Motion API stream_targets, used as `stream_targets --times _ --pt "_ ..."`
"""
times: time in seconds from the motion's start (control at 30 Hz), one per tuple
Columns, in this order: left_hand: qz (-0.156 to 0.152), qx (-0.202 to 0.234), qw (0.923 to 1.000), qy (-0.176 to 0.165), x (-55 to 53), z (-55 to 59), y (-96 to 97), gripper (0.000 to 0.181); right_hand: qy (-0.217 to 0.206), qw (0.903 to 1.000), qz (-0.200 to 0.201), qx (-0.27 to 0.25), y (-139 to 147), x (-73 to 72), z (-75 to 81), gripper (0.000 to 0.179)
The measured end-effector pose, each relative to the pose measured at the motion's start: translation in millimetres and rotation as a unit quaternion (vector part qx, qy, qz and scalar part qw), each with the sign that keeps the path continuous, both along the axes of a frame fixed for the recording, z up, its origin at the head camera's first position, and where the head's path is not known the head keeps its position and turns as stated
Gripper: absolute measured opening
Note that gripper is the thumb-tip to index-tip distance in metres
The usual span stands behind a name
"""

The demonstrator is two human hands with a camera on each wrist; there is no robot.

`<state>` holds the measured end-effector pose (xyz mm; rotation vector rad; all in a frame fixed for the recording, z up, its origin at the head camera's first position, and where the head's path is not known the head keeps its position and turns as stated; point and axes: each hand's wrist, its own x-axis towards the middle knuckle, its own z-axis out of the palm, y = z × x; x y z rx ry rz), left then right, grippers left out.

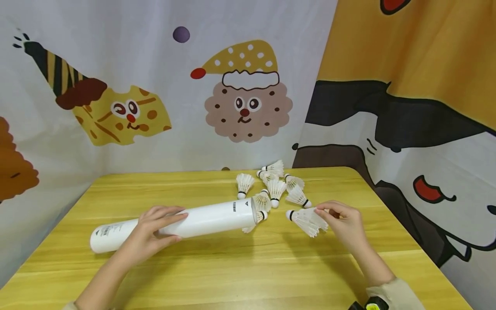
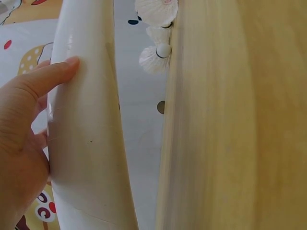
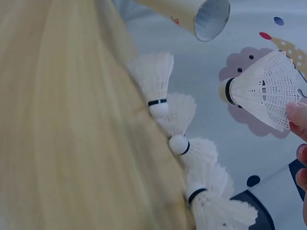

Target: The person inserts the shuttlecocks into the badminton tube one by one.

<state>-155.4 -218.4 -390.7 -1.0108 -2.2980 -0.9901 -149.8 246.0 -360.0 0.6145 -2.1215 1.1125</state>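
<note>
My left hand (image 1: pixel 150 230) grips the tube (image 1: pixel 217 218), its mouth (image 3: pixel 211 20) beyond those fingers. My right hand (image 1: pixel 344 223) pinches 1 shuttlecock (image 3: pixel 264 91) by its skirt, presumably keeping the base foremost.

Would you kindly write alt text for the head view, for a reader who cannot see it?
A person's right hand pinches a white shuttlecock by its skirt, while the left hand grips a white tube, its open end turned towards that shuttlecock. More shuttlecocks lie scattered on a wood-grain table, before a cartoon-print cloth.
</note>
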Motion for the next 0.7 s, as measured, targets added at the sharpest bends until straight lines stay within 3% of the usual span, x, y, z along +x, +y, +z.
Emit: stream_targets --times 0.47,0.7 --pt "0.000 0.002 1.0000 -0.003 0.4 0.1 -0.4 0.064 0.010 0.9983 0.033 -0.048 -29.4 -7.9 23.0 0.018" --pt "0.005 0.000 1.0000 -0.001 0.8 1.4 -0.7 0.064 0.003 0.9950 0.053 -0.085 -36.8 -19.9 16.7 0.019"
